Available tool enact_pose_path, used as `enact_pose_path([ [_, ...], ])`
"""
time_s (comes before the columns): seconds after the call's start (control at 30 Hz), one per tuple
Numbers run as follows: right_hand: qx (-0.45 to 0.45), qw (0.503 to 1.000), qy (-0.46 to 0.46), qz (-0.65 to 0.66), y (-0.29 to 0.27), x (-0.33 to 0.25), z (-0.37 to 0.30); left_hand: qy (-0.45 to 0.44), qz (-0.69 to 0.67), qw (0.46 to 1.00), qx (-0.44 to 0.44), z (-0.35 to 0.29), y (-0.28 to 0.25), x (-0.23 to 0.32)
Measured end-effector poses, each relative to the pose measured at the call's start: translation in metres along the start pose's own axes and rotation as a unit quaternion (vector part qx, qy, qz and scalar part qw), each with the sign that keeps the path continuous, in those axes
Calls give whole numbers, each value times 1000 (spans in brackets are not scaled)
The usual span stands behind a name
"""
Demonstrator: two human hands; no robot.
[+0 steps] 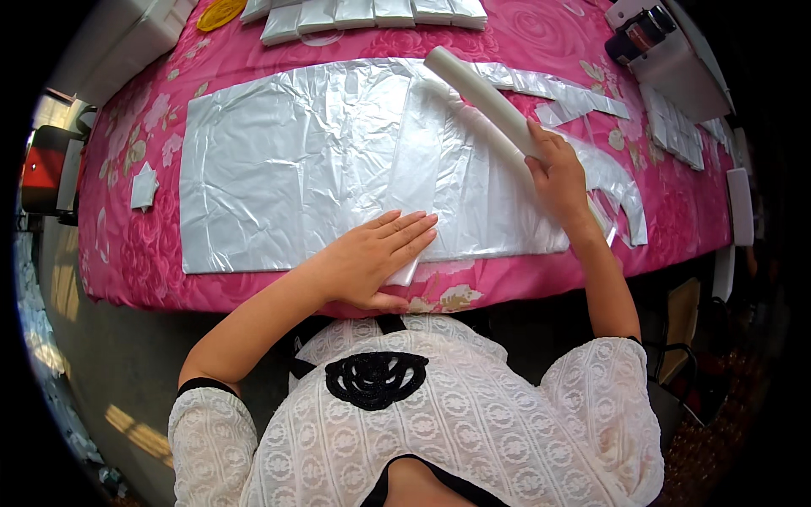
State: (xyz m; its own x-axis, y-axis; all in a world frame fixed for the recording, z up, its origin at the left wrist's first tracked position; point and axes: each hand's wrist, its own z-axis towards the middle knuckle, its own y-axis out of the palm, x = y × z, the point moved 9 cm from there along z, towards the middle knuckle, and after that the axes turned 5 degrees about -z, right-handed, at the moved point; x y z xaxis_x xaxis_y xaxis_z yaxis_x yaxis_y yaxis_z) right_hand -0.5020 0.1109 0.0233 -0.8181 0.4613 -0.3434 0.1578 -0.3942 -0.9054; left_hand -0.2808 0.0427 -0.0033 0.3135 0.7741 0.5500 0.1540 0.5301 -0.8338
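Observation:
A wide stack of thin, silvery-white plastic bags [312, 160] lies flat across the table, with curved handle-like strips at its right end. My left hand [380, 253] rests palm down on its near edge, fingers stretched out. A small white folded piece [404, 274] shows partly from beneath that hand. In my right hand [557, 173] is a long whitish tube [481, 91], gripped near its lower end. The tube slants up and to the left over the bags; whether it touches them I cannot tell.
A pink flowered cloth [139, 245] covers the table. Folded plastic bundles [355, 15] line the far edge, and more bundles [673, 127] lie at right by a dark bottle [639, 35] and a white box [676, 76]. At left lies a small folded packet [144, 187].

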Motion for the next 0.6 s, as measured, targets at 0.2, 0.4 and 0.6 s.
enact_pose_path([
  [0.2, -121, 961, -239, 68, 43, -118, -40, -69, 55, 996, 14, -3, 40, 11],
  [0.4, -52, 962, -265, 42, 61, -129, 1, -111, 68, 991, 28, -4, 50, 21],
  [0.6, 8, 969, -246, 5, 83, -114, 83, -28, -54, 998, -9, -13, 35, 16],
])
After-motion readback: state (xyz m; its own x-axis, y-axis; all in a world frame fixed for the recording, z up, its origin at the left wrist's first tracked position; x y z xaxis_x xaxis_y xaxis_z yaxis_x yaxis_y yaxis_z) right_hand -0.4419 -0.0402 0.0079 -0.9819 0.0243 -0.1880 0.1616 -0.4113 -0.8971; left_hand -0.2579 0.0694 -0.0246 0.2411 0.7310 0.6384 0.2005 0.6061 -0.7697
